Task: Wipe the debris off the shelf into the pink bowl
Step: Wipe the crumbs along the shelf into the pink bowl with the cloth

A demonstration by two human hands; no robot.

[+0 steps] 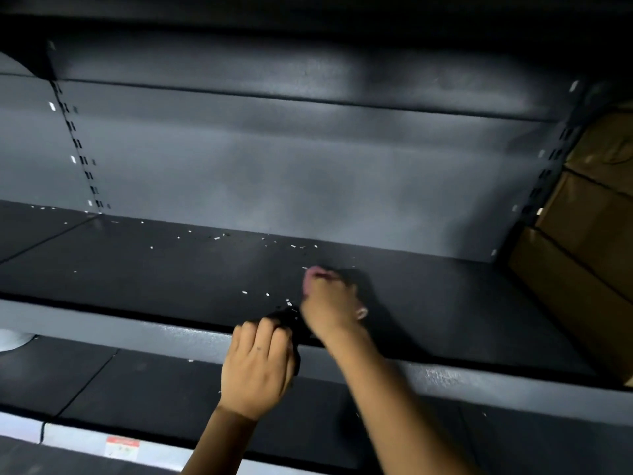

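Both hands are up at the dark shelf (pixel 154 269). The left hand (pixel 255 371) sits at about 6 o'clock in the picture, right on the shelf's grey front lip, fingers curled tight into a fist around something dark; what that dark thing is, I cannot tell. The right hand (pixel 330 303) is just beyond it, toward 1 o'clock from the left, reaching over the lip onto the shelf surface. It is blurred, knuckles bunched, fingers pressed together over a pinkish thing at its far end, possibly a cloth; I cannot say for sure.

White debris (pixel 267 294) lies scattered on the shelf. A small cluster of flecks sits at 9 o'clock from the right hand, close to the front lip, and a looser line runs along the back edge toward 11 and 12 o'clock. A few more specks lie on the lower shelf (pixel 102 382) at 8 o'clock.

Brown boxes (pixel 589 214) stand at 3 o'clock, past the shelf's slotted upright. No pink bowl shows clearly anywhere.
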